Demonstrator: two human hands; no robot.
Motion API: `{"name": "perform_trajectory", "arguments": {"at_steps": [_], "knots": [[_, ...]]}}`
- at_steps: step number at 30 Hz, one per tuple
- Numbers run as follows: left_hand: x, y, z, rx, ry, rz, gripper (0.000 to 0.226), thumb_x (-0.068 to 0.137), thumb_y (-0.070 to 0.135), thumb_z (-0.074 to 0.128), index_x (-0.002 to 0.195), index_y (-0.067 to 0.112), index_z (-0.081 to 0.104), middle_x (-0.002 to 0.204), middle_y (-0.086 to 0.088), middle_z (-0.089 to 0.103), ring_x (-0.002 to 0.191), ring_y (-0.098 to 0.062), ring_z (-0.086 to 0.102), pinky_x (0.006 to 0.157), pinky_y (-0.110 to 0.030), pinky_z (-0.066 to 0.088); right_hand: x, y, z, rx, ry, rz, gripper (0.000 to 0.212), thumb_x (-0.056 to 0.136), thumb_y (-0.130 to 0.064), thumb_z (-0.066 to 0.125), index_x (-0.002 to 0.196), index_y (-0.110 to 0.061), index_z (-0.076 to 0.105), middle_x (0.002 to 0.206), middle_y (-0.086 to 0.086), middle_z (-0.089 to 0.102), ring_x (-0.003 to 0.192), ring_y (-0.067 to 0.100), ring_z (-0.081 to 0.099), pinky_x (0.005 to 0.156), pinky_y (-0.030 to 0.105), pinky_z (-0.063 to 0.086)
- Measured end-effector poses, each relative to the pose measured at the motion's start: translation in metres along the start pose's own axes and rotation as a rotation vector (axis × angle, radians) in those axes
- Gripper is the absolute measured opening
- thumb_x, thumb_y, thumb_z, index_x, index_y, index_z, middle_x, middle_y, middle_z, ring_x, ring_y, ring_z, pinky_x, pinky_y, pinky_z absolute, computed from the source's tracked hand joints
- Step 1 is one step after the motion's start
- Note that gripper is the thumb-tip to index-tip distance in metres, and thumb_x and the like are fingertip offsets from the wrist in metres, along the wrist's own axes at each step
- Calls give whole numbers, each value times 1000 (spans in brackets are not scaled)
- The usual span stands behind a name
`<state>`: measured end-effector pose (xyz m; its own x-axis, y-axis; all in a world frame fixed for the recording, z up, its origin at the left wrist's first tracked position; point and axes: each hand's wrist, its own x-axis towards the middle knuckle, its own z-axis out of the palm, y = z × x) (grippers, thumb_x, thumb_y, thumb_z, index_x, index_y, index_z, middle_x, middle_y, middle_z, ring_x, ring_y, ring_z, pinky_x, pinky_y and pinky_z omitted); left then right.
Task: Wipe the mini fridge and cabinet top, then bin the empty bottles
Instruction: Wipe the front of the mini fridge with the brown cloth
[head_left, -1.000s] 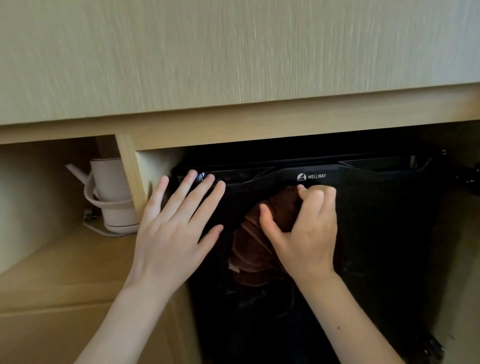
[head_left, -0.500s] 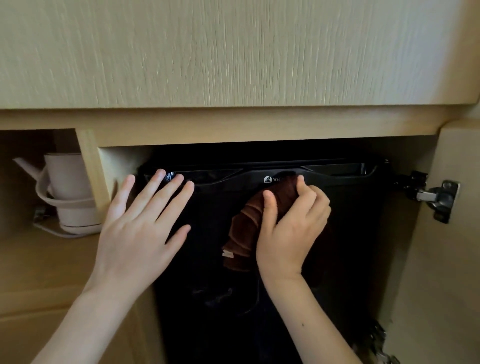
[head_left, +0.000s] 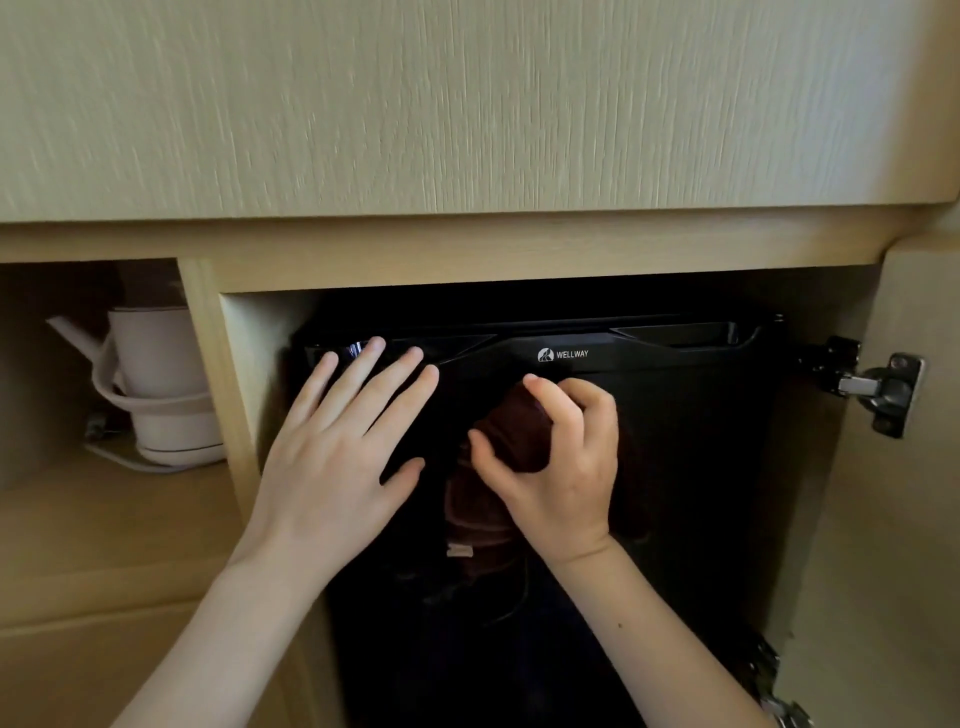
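Observation:
A black mini fridge (head_left: 685, 441) with a WELLWAY logo stands inside a light wooden cabinet recess. My left hand (head_left: 337, 457) lies flat with spread fingers on the upper left of the fridge door, fingertips at its top edge. My right hand (head_left: 561, 467) grips a bunched dark brown cloth (head_left: 514, 436) against the door just below the logo. The cloth's lower folds hang down below that hand. No bottles are in view.
A pale kettle (head_left: 156, 384) with its cord sits on the shelf in the open compartment to the left, behind a wooden divider (head_left: 218, 384). The cabinet door (head_left: 914, 519) stands open at the right on a metal hinge (head_left: 883, 389). A wooden panel spans above.
My right hand and the cloth have slid down from the logo strip to just beneath it. The view has shifted left. My left hand stays flat on the door.

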<state>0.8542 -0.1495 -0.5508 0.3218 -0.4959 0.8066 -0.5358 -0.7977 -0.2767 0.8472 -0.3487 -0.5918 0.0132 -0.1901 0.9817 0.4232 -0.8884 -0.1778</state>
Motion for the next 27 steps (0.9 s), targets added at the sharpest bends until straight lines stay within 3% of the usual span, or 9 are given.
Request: {"name": "perform_trajectory", "arguments": {"at_steps": [2, 5, 10, 12, 15, 19, 22, 27], "knots": [[1, 6, 5, -49, 4, -16, 81, 78, 25, 79, 149, 16, 43, 157, -3, 39, 149, -24, 27, 125, -44, 15, 11, 18, -16, 12, 65, 75, 58, 73, -32, 82, 120, -15, 54, 105, 20, 55, 98, 27, 55, 87, 36, 51], [0, 4, 13, -91, 39, -23, 74, 84, 26, 73, 150, 16, 42, 159, -4, 34, 151, -23, 24, 125, -44, 13, 27, 55, -45, -18, 134, 176, 56, 75, -30, 80, 119, -4, 58, 104, 22, 54, 103, 18, 50, 94, 19, 41], [7, 8, 23, -146, 77, -33, 73, 81, 41, 58, 148, 16, 44, 155, 0, 41, 149, -19, 27, 125, -44, 13, 30, 103, -84, -41, 283, 421, 55, 77, -27, 77, 117, 5, 57, 111, 10, 52, 107, 10, 48, 97, 9, 32], [9, 11, 26, -179, 90, -50, 74, 80, 41, 58, 147, 15, 45, 153, -1, 45, 148, -18, 31, 124, -44, 15, 27, 103, -82, -18, 343, 503, 56, 76, -27, 77, 119, 2, 57, 113, 7, 51, 109, 7, 48, 97, 10, 33], [11, 13, 26, -202, 101, -59, 75, 78, 39, 62, 146, 14, 47, 150, -2, 48, 145, -20, 36, 124, -42, 16, 27, 89, -67, -25, 425, 577, 57, 76, -33, 76, 122, -5, 58, 112, 0, 47, 108, 9, 48, 96, 23, 40], [10, 9, 23, -199, 80, -49, 77, 77, 39, 66, 148, 16, 45, 150, 0, 47, 144, -20, 37, 124, -42, 18, 22, 56, -39, -60, 359, 432, 56, 74, -34, 76, 120, -4, 61, 108, 1, 45, 100, 16, 50, 88, 24, 43], [8, 8, 23, -195, 75, -38, 78, 80, 35, 71, 150, 16, 42, 152, 0, 45, 145, -19, 36, 124, -43, 18, 6, 26, -13, -84, 234, 261, 57, 71, -32, 80, 116, -1, 64, 100, 12, 50, 92, 26, 53, 81, 34, 49], [7, 5, 22, -168, 70, -26, 87, 74, 27, 85, 149, 14, 43, 152, -3, 45, 145, -22, 36, 124, -42, 19, -20, -1, 4, -65, 58, 69, 57, 73, -35, 81, 119, -14, 56, 97, 19, 58, 89, 27, 55, 72, 40, 51]]}}
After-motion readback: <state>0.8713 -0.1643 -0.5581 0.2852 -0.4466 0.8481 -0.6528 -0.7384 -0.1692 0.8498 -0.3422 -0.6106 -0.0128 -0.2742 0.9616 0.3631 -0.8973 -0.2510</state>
